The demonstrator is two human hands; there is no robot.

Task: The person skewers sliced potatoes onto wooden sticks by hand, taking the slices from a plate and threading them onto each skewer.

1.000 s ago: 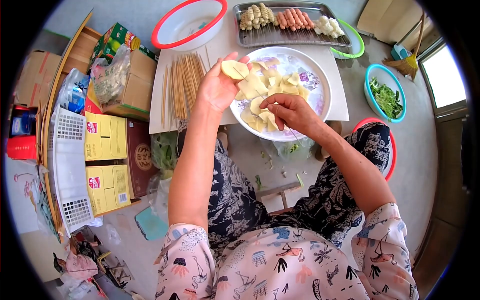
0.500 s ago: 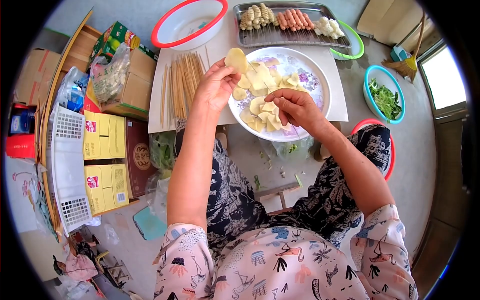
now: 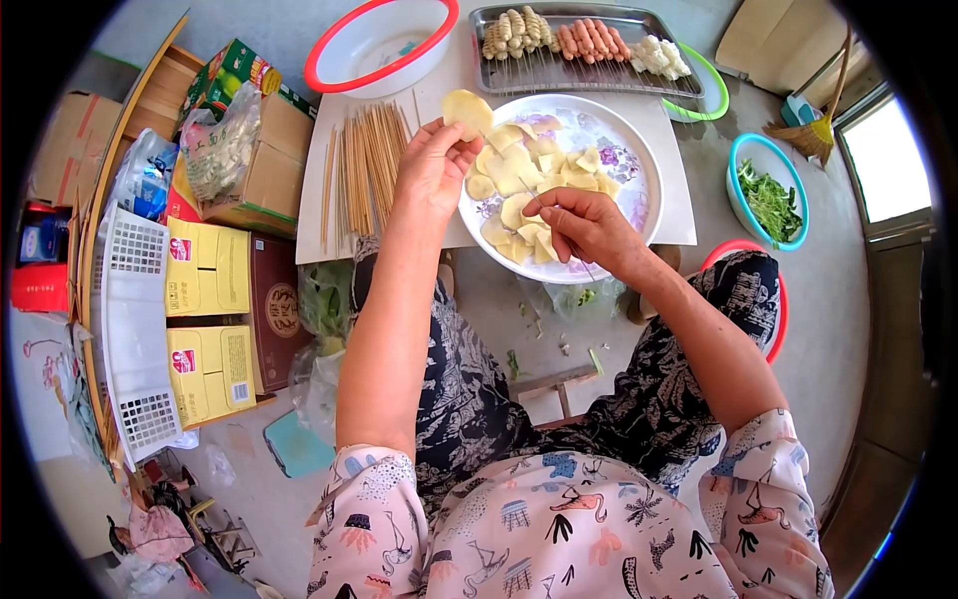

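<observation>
My left hand [image 3: 436,165] pinches a thin, pale yellow slice [image 3: 467,111], which looks like potato, above the left rim of a large white plate [image 3: 651,205]. My right hand [image 3: 591,230] is closed on a thin skewer [image 3: 523,186] over the plate's lower part; it slants up toward the slice. Whether its tip has pierced the slice is too fine to tell. Several similar slices [image 3: 587,160] lie spread on the plate. Left of it, close to my left wrist, lies a bundle of wooden skewers [image 3: 369,165].
Behind the plate, a metal tray [image 3: 599,80] holds skewered sausages [image 3: 591,42] and other skewered foods. A red-rimmed basin [image 3: 379,75] stands at the table's back left. On the floor at right is a blue basin [image 3: 738,190] of greens. Boxes [image 3: 210,369] are stacked at left.
My right hand has shifted slightly left, closer to my left hand. The slice in my left hand has moved a little left and its broad face shows more.
</observation>
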